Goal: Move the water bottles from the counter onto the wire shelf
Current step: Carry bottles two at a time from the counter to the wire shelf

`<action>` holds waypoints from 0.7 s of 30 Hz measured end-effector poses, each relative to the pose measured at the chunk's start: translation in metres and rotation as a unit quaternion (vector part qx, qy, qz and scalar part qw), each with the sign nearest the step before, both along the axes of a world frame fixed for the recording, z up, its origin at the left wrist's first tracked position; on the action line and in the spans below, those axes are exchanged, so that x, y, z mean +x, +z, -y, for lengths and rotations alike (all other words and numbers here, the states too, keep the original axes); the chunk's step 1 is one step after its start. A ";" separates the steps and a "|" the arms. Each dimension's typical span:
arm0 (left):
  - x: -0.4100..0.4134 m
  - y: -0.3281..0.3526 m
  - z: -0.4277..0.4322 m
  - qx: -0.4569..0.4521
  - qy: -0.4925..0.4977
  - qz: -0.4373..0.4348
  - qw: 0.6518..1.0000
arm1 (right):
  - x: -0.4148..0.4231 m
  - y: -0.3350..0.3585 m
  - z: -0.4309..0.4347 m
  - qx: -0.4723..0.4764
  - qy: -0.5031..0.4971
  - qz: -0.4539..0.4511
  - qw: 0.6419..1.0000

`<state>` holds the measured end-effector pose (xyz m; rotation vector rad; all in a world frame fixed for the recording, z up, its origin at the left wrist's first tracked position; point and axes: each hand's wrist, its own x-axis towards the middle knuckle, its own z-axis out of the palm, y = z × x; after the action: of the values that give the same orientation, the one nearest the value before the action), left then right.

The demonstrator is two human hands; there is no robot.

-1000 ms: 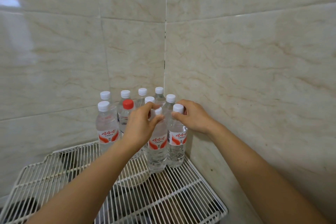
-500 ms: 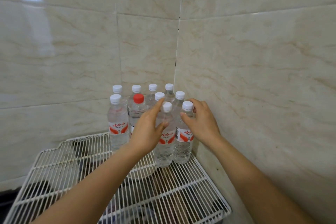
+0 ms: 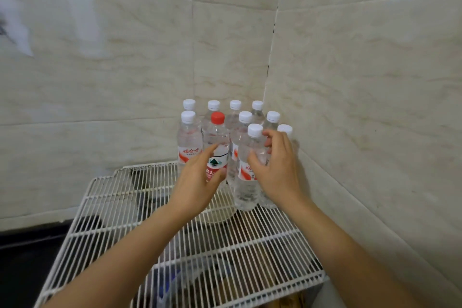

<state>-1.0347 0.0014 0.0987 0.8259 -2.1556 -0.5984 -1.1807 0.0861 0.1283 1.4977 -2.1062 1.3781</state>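
Loosening away from the bottle caps they pinched a second ago, both hands now sit lower, at label height. The left hand (image 3: 200, 182) is spread open in front of the red-capped bottle (image 3: 217, 147), fingers apart, gripping nothing. The right hand (image 3: 278, 170) curls loosely beside the front white-capped bottle (image 3: 248, 170); its fingertips are near or on the clear plastic, and whether they actually press it cannot be told.

The bottles stand upright in a tight cluster at the back right corner of the wire shelf (image 3: 125, 207), packed against the tiled walls (image 3: 362, 107). One more bottle (image 3: 285, 130) is mostly hidden behind the right hand, hard against the right wall. The whole left and front of the shelf grid is bare and open, with room up to its raised front rim.

Most bottles are clear with white caps and red-and-white labels; the red-capped one carries a green emblem.
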 end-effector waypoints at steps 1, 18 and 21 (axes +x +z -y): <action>0.014 -0.003 0.002 0.000 0.012 0.004 1.000 | 0.012 -0.002 0.004 0.003 0.023 -0.011 1.000; 0.447 -0.077 -0.039 0.097 0.336 0.076 0.934 | 0.416 -0.098 0.051 0.224 0.331 -0.085 0.913; 0.543 -0.095 -0.070 0.128 0.412 0.101 0.897 | 0.517 -0.111 0.045 0.252 0.384 -0.110 0.881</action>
<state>-0.4913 0.0712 0.0033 1.8708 -1.6658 -0.3492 -0.6634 0.0406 0.0173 2.7593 -1.8659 0.7473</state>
